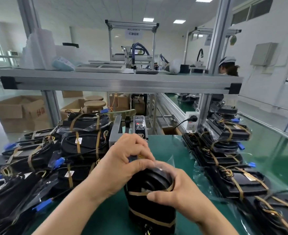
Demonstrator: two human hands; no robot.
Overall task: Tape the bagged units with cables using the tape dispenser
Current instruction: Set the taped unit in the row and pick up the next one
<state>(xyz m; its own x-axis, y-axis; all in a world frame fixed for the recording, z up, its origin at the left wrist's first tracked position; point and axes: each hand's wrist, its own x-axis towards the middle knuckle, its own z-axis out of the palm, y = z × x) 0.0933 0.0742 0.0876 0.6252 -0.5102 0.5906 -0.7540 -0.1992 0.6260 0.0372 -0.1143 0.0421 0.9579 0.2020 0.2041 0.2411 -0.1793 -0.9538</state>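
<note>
Two stacks (82,145) flank; left hand (123,160) pinches tape (141,156), right hand (179,189) fingers (171,173) grip bagged unit (150,211).

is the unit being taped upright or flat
Upright: the bagged unit stands on edge on the mat, tape bands across its face.

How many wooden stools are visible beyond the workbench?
2. The near stool stands on the floor left of the tape dispenser; the far stool is just behind it. Others may be hidden.

A single head-worn wide-angle view looks forward and down, close over the green bench (167,150).
</note>
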